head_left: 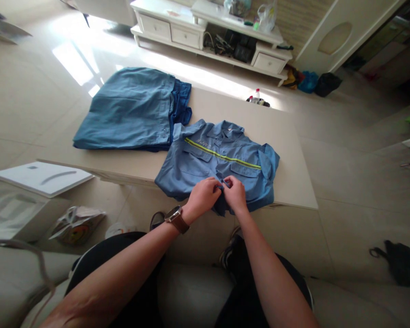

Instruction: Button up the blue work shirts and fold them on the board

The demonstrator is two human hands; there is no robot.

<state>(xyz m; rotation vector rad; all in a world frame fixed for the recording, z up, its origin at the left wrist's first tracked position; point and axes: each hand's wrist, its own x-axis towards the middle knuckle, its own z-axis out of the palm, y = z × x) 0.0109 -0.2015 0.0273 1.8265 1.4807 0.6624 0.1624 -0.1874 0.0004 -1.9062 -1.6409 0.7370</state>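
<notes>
A blue work shirt (212, 159) with a yellow-green stripe across the chest lies face up on the low beige table (287, 150), its hem hanging over the near edge. My left hand (203, 198), with a brown watch on the wrist, and my right hand (235, 195) meet at the shirt's front placket near the hem. Both pinch the fabric there with fingers closed. Whether a button sits between the fingertips is too small to tell.
A folded blue garment (130, 109) lies at the table's far left. A white box (41, 175) stands to the left on a glass stand. A white TV cabinet (208, 32) lines the far wall. A dark bag (401, 262) lies on the floor at right.
</notes>
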